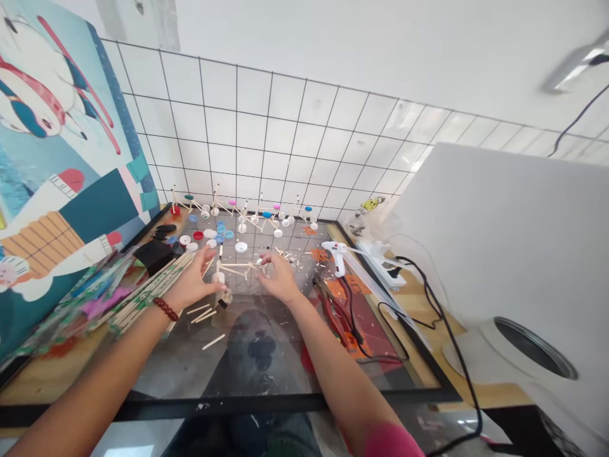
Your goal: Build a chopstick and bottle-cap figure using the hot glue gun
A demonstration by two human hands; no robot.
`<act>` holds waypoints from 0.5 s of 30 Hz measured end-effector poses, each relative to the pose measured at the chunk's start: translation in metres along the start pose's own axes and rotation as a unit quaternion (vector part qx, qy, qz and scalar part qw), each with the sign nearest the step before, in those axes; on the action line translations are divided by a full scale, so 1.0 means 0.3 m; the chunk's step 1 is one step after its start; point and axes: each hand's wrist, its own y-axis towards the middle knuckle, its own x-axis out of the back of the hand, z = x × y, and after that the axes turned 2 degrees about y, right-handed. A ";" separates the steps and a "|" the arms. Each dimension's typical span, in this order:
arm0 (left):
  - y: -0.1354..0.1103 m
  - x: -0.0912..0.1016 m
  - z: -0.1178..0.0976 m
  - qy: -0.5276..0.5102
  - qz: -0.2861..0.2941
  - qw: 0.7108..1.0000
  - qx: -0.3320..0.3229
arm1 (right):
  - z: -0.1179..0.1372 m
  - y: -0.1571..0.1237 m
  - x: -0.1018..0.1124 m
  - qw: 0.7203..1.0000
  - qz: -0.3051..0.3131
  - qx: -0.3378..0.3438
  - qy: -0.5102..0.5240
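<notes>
A small bicycle model (235, 266) made of pale wooden sticks stands on the glassy tabletop between my hands. It has a white cap wheel (218, 277) and an upright stick with a dark tip. My left hand (194, 284) curves around its left end, thumb and fingers apart, the thumb close to the wheel. At the other end, my right hand (280, 279) has thumb and forefinger spread beside the frame; whether the fingertips touch it I cannot tell. Several loose sticks (203, 313) lie below my left hand.
Similar stick bicycles (266, 216) stand along the back, before a wire grid (257, 133). Bottle caps (198, 235) lie scattered behind my left hand. On the right are a white glue gun (337, 255), red-handled pliers (333, 314), cables and a power strip (380, 263). Bagged sticks (137, 298) lie left.
</notes>
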 end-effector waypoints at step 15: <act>0.027 -0.023 0.068 -0.068 0.008 0.996 0.053 | -0.021 -0.005 -0.038 1.000 0.007 0.002 0.027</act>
